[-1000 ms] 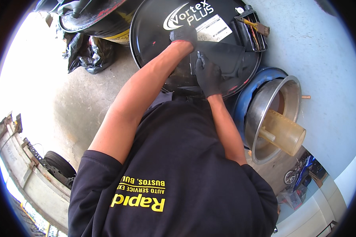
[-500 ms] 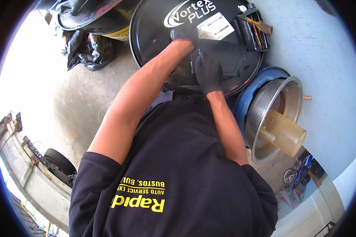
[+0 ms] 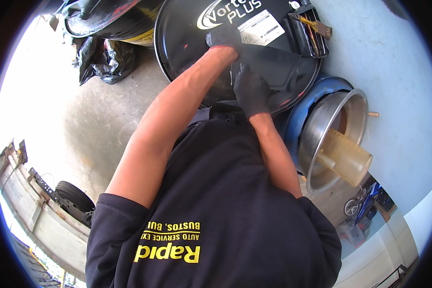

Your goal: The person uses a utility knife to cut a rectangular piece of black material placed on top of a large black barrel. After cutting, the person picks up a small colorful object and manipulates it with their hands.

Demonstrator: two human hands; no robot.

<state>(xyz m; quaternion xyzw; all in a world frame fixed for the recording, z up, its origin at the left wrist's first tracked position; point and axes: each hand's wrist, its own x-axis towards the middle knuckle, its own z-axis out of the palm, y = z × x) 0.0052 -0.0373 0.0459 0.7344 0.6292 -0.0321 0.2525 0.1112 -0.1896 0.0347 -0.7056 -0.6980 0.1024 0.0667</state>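
Head view: 2 gloved hands on 1 black drum.

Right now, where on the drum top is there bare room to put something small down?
The left part of the black drum top, beside the left hand, is bare. The right side is crowded: the black flat part under the right hand, a white label, a brush.

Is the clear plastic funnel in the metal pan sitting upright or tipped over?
Tipped. The yellowish plastic funnel lies on its side against the rim of the steel pan, its wide mouth facing outward and its narrow spout pointing into the pan.
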